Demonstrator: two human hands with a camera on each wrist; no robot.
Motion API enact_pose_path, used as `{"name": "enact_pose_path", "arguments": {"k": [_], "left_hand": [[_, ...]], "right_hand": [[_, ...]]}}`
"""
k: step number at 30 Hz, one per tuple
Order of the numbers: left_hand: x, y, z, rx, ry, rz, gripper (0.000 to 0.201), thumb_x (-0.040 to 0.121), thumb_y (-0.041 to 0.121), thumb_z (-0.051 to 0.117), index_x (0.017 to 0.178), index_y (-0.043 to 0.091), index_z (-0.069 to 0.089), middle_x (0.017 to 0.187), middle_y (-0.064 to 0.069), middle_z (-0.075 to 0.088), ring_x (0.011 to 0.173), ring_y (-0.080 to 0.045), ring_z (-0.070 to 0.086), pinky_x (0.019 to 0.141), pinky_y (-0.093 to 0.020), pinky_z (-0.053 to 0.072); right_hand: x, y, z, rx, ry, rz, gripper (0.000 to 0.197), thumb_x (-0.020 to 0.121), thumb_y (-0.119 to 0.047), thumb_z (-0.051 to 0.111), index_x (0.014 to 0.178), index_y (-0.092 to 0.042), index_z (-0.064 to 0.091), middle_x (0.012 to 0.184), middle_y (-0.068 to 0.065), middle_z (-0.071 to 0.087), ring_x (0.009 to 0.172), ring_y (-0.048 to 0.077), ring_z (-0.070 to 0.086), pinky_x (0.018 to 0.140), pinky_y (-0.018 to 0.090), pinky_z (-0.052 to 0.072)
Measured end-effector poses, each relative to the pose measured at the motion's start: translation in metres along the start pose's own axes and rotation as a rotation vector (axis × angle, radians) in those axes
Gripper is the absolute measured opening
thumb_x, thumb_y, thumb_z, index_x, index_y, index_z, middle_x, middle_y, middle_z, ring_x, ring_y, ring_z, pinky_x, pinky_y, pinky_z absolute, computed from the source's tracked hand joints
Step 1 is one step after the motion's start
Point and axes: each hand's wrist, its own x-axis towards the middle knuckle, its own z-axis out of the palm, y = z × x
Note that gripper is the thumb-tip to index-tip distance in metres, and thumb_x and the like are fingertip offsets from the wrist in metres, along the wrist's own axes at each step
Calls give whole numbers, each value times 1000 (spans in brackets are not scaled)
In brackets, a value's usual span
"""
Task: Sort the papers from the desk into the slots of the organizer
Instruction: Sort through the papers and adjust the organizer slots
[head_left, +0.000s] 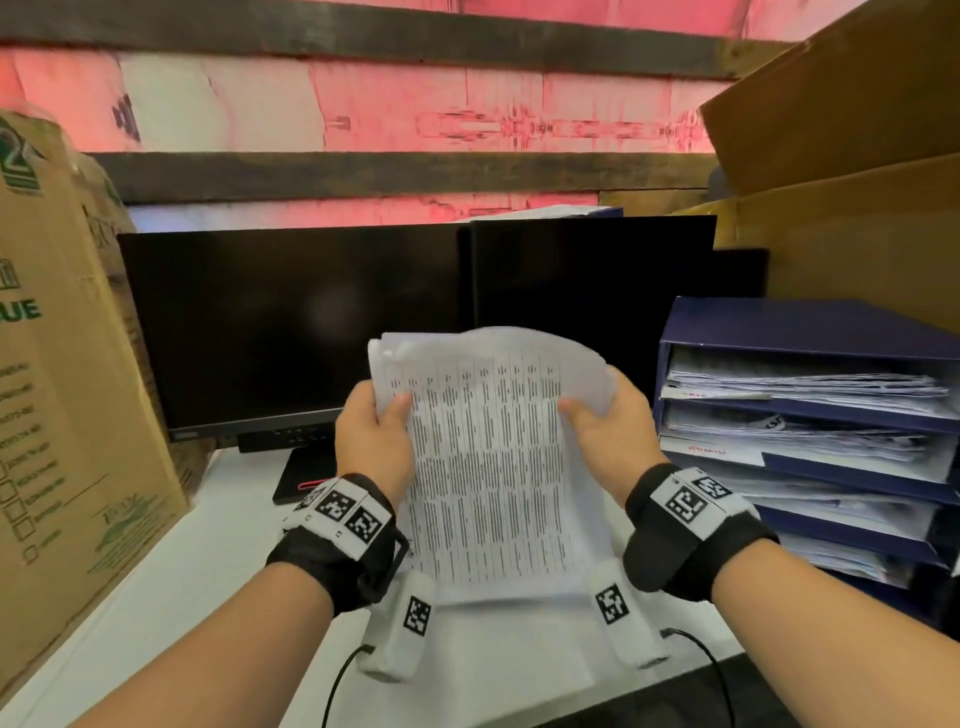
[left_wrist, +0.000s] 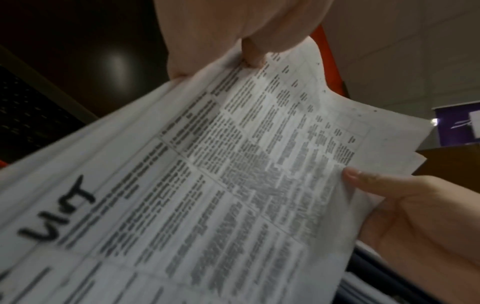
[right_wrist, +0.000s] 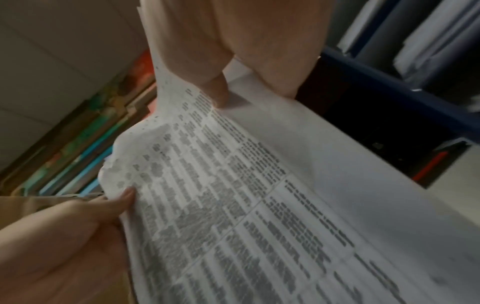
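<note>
Right now both hands pinch one bundle of printed papers (head_left: 488, 457) by its upper corners: the left hand (head_left: 371, 441) has its thumb on the printed face at the left edge with fingers behind, and the right hand (head_left: 605, 434) does the same at the right edge, so the sheets hang upright between them, above the white desk (head_left: 156, 597) and in front of the dark monitors (head_left: 311, 322). From the left wrist view the bundle shows several layered sheets and a handwritten mark near its lower part, though the print is too blurred to read. More white sheets lie flat on the desk under the wrists. The blue organizer (head_left: 810, 322) stands to the right, just beside the right hand, and each of its stacked slots already holds paper; two front edges carry white labels. A cardboard box (head_left: 67, 415) stands at the left. The step in hand looks like checking the bundle to choose its slot. To do it well, I would square the loose edges first, match the marking to a label, then turn the bundle flat and feed it in over the papers already there, so no corner catches or folds.
</note>
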Motion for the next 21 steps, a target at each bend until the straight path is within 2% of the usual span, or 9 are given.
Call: {"name": "enact_pose_path", "arguments": {"k": [2,3,5,7,10,12,15,18,21], "left_hand": [[1,9,8,-32,39,18,8,98,20,48,99,17,56,98,1,64,89,-13,64,75,-32,55],[0,12,13,-49,32,13,8,99,20,47,100,18,54,97,2,63,89,-12,64,75,-32,54],[-6,11,21,-49,-23,-21,10,99,18,45,107,20,51,96,8,60,92,-12,61,78,-31,50],[-13,-1,27,6,-117,-94,20,99,15,45,119,18,47,103,7,57,96,-13,57,80,-30,46],[-18,-25,27,105,-262,-229,33,98,16,48,131,13,42,120,0,57,103,-18,57,82,-33,49],[-18,-34,22,134,-335,-282,37,97,15,51,133,14,46,128,-2,58,112,-22,58,86,-35,49],[-15,-33,17,69,-311,-279,34,96,11,52,130,15,54,124,-2,62,112,-22,60,91,-38,50],[-11,-27,19,-2,-252,-295,23,97,13,51,118,15,59,112,-3,67,95,-18,66,81,-37,55],[-12,-27,27,53,-283,-353,21,97,16,50,115,12,59,111,-7,67,97,-23,66,89,-46,54]], "right_hand": [[3,-10,3,-5,15,-54,24,95,-9,55,111,-25,49,100,-11,57,90,-3,55,76,10,46],[4,-12,5,-15,4,-54,24,96,-9,53,114,-24,48,102,-10,57,91,0,55,72,8,44],[1,-9,9,-42,-22,-2,29,98,-9,50,125,-19,46,110,-4,56,100,9,54,80,16,43],[-4,3,9,-81,-57,78,37,98,-9,47,134,-13,39,117,-1,53,106,13,52,85,23,41],[-13,21,2,-170,-157,221,43,97,-8,48,136,-11,30,114,0,50,99,15,53,77,19,42],[-14,30,-4,-205,-209,298,44,97,-8,50,136,-12,31,117,3,54,97,14,53,80,21,44],[-11,36,-13,-207,-174,294,41,95,-5,50,135,-14,44,127,4,59,108,18,56,92,28,45],[-12,35,-22,-160,-117,271,41,93,-4,53,132,-16,49,123,0,61,110,17,57,96,31,46],[-16,38,-34,-198,-121,285,42,91,-5,57,131,-15,47,119,-1,59,110,17,56,96,31,45]]}}
